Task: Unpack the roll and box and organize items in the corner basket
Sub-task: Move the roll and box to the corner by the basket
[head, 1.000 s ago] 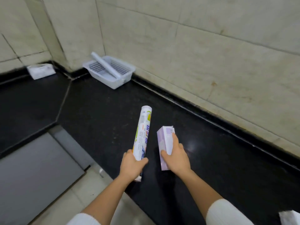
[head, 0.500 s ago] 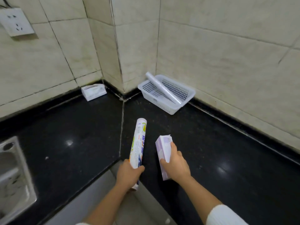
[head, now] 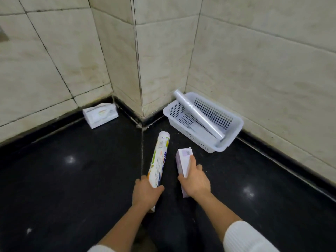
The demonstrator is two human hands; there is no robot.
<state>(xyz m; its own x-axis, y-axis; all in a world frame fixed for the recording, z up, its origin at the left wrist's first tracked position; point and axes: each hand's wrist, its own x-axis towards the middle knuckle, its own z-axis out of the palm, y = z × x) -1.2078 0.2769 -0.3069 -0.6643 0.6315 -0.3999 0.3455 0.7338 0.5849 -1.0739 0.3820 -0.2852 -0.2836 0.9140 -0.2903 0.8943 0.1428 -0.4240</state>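
My left hand (head: 146,192) grips the near end of a long roll (head: 159,159) in a printed white wrapper, which points away toward the wall corner. My right hand (head: 195,180) holds a narrow lilac and white box (head: 183,160), its far flap slightly open. Both are held just above the black counter. A white perforated basket (head: 234,130) sits against the right wall near the corner. An unwrapped clear plastic roll (head: 197,116) lies diagonally in it, its far end resting on the basket's rim.
A white tissue pack (head: 100,115) lies against the left wall past the protruding tiled corner (head: 140,70). Glossy black counter (head: 72,179) spreads left and right of my hands. Tiled walls close off the back.
My view has swung left and closer to the corner, so the basket now sits nearer my hands. Both hands keep their grip on the roll and the box.
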